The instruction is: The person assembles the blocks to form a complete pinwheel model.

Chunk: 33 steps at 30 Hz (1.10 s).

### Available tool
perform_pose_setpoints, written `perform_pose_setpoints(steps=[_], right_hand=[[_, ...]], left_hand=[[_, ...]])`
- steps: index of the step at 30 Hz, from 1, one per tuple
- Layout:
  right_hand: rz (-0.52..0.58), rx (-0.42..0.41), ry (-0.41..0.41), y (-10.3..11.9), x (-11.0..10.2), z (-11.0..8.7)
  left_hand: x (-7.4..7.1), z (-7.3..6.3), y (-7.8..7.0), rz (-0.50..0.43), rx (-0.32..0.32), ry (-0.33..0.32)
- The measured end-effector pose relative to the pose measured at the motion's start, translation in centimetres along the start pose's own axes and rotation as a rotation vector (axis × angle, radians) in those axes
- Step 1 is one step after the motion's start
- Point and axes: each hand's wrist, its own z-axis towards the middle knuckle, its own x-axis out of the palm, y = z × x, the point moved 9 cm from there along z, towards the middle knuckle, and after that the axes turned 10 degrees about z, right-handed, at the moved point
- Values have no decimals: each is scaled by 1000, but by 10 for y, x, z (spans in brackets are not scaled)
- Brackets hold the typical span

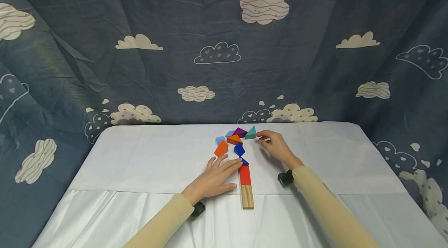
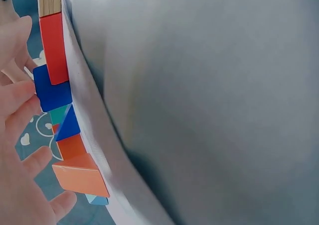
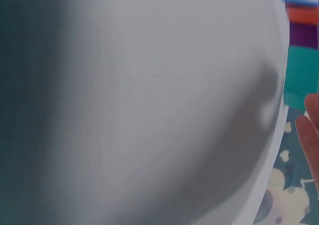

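Observation:
On the white tabletop, my left hand (image 1: 215, 178) is spread with palm down. Its fingertips touch a blue block (image 2: 51, 89) at the end of a red block (image 1: 245, 175), which lines up with a plain wooden block (image 1: 247, 196). Another blue block (image 1: 239, 149) lies just beyond. At the far end, my right hand (image 1: 278, 147) is beside a teal triangular block (image 1: 250, 134), fingertips close to its right side; whether they touch is unclear. Next to the teal block are a purple block (image 1: 240, 132) and an orange block (image 1: 235, 139).
A second orange block (image 1: 221, 148) lies just past my left fingertips, with a light blue block (image 1: 220, 140) behind it. Another light blue piece (image 1: 230, 133) is partly hidden by the orange block. A dark cloth with clouds (image 1: 224, 77) hangs behind the table.

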Motion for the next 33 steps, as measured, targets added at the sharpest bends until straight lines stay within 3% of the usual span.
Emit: perform_pose_setpoints(steps=[11,24,33], right_hand=[[-35,41,-15,-7,-2,19],[-112,101,102,-14,15,28],[-118,115,65,-12,13,29]], left_hand=[[-1,0,0,-29,-7,4],[-1,1,0,-52,-32,39],[-3,1,-1,-55,-17,17]])
